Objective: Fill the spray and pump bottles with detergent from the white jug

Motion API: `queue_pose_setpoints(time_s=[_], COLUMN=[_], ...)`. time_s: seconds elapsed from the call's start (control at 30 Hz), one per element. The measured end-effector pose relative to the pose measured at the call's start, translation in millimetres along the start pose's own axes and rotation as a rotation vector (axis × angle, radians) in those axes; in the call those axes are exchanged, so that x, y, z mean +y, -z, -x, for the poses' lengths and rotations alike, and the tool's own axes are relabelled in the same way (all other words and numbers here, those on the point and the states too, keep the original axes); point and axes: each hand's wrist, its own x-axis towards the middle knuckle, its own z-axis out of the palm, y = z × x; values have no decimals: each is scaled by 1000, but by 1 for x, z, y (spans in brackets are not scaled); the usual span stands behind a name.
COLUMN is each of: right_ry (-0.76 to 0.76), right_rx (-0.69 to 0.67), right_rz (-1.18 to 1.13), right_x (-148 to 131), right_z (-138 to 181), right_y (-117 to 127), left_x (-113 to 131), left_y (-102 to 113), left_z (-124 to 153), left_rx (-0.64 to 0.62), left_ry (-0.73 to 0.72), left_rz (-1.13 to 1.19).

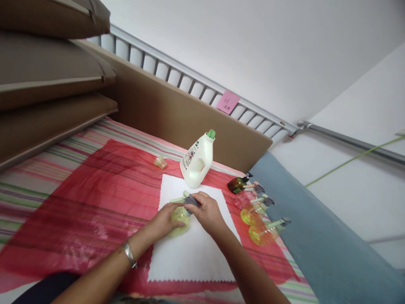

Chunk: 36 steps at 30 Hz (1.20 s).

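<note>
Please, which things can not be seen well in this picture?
Head view only.
1. Small bottle: the left hand wraps its body and the right hand covers its top, hiding most of it.
2. Pink note: writing too small to read.
3. White jug: label print too small.
4. Both forearms: cut off by the bottom edge.

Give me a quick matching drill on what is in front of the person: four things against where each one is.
Things:
1. white jug
2. small cap
3. pink note
4. yellow spray bottle

Places:
A. stuck on the rail by the wall
B. gripped by the left hand and right hand over the white cloth
C. alone on the red sheet, left of the jug
D. at the cloth's far edge

Pairs: 1-D, 2-C, 3-A, 4-B.
</note>
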Motion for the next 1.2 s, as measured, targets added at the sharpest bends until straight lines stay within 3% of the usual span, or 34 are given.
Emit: queue_pose_setpoints(time_s=[0.23, 0.33, 0.67, 0.93, 1.2], right_ry=[-40, -54, -62, -22, -84], right_rx=[11, 17, 77, -85, -119], right_rz=[-4, -16, 19, 33, 34], right_x=[-5, -4, -5, -4, -15], right_z=[3, 3, 2, 0, -5], right_y=[-1, -1, -3, 10, 7], left_x=[8, 10, 9, 6, 9], left_y=[-26, -32, -27, -23, -29], left_z=[-2, -3, 1, 0, 0], left_rx=[272, 332, 267, 176, 304], left_ry=[8, 3, -93, -150, -69], left_rz=[135, 179, 89, 38, 108])
